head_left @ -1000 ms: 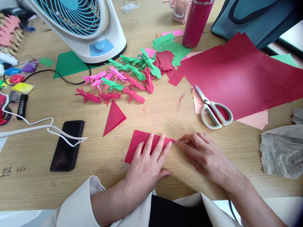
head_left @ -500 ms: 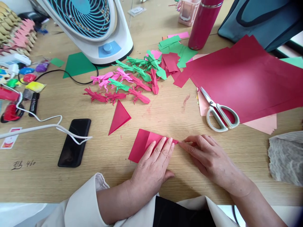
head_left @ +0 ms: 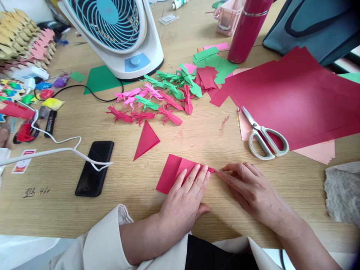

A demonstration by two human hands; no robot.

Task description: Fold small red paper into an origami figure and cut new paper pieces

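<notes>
A partly folded red paper [head_left: 168, 172] lies on the wooden table in front of me. My left hand [head_left: 187, 191] rests flat on its right part, fingers stretched out and thumb apart. At the paper's right tip, my right hand [head_left: 244, 187] pinches the narrow corner between thumb and forefinger, its other fingers curled. Part of the paper is hidden under my left fingers. Just behind it lies a folded red triangle [head_left: 146, 141]. Farther back sits a cluster of green, pink and red folded paper figures [head_left: 171, 114].
Scissors [head_left: 264, 135] lie on large red sheets [head_left: 298, 93] at the right. A fan [head_left: 137, 62] and a dark red bottle [head_left: 249, 30] stand at the back. A black phone [head_left: 95, 168] and white cable [head_left: 64, 150] are at the left. Part of another person's hand [head_left: 3, 137] shows at the left edge.
The whole view has shifted, so things appear slightly farther right. Another person's hand has come into view at the left edge. My hands keep the same hold on the red paper.
</notes>
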